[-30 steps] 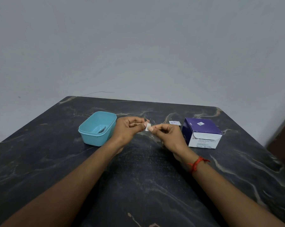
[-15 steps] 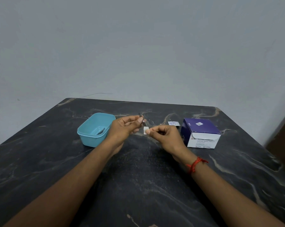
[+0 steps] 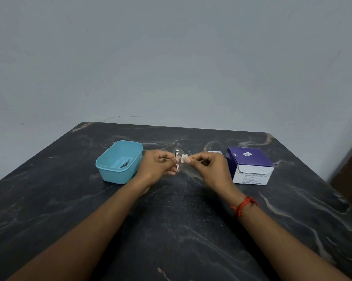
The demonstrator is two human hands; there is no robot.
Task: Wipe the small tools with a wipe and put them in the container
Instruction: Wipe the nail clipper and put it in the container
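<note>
My left hand (image 3: 158, 166) holds a small shiny metal tool (image 3: 177, 160) upright between its fingertips, above the middle of the dark marble table (image 3: 171, 230). My right hand (image 3: 208, 168) pinches a small white wipe (image 3: 183, 158) and holds it against the right side of the tool. A light blue container (image 3: 120, 161) stands just left of my left hand, with one small metal tool (image 3: 124, 164) lying inside it.
A purple and white box of alcohol swabs (image 3: 250, 166) stands to the right of my right hand. A torn white wrapper (image 3: 215, 152) lies on the table behind my right hand. A grey wall rises behind the table's far edge.
My left hand has turned the tool upright, so more of it shows. The wipe in my right hand has shifted slightly along the tool. The hands stay close together.
</note>
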